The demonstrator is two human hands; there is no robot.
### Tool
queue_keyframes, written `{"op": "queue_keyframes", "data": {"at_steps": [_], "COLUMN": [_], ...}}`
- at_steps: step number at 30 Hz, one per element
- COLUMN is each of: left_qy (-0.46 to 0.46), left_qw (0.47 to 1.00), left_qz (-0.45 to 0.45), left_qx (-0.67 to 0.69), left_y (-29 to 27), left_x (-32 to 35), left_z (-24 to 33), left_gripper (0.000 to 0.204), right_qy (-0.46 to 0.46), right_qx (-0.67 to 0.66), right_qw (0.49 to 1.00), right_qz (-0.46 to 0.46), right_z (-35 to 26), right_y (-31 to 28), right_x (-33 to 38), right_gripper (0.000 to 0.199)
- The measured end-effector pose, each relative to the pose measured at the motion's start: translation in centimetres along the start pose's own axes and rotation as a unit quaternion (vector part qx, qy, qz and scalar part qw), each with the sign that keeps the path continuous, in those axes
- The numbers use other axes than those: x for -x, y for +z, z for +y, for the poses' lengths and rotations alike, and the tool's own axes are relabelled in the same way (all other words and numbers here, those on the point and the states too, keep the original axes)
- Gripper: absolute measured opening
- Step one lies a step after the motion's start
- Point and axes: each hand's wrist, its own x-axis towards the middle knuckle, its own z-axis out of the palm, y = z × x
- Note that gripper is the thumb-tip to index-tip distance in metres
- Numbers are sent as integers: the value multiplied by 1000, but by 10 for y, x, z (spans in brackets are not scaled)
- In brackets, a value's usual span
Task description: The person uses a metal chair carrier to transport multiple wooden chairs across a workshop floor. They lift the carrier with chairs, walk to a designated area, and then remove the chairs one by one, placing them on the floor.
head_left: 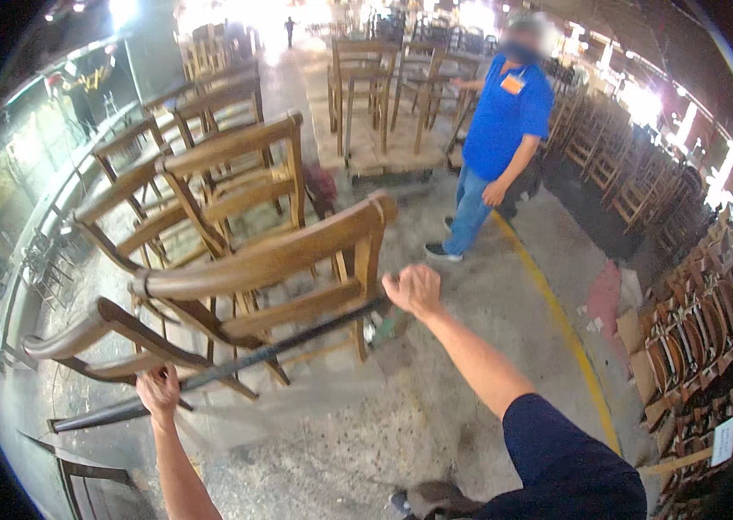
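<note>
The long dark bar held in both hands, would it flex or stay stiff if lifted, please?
The long dark bar looks like metal, so probably stiff and fairly heavy. Held near both ends by the left hand and right hand, it shows no sag. Its smooth surface might slip.

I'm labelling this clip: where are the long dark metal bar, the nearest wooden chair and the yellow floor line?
Long dark metal bar (236, 368), head view, mid-length.
Nearest wooden chair (271, 260), head view, curved top rail.
Yellow floor line (561, 325), head view, middle stretch.
</note>
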Motion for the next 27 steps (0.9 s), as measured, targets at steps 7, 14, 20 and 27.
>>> {"op": "queue_keyframes", "data": {"at_steps": [7,14,20,27], "left_qy": [-29,-36,-72,-133], "left_qw": [995,990,985,968], "left_qz": [-101,-132,-150,-201], "left_qx": [4,-42,-45,-70], "left_y": [86,166,265,409], "left_x": [-138,-269,-369,-496], "left_z": [-112,-220,-290,-383], "left_gripper": [39,33,37,37], "right_qy": [17,64,21,153], "right_qx": [28,7,-27,17], "right_qw": [998,987,996,958], "right_qz": [-50,-146,-84,-242], "right_z": [-64,-159,-196,-251], "right_y": [111,206,320,500], "right_x": [-100,-206,-282,-402], "right_gripper": [48,49,46,48]}}
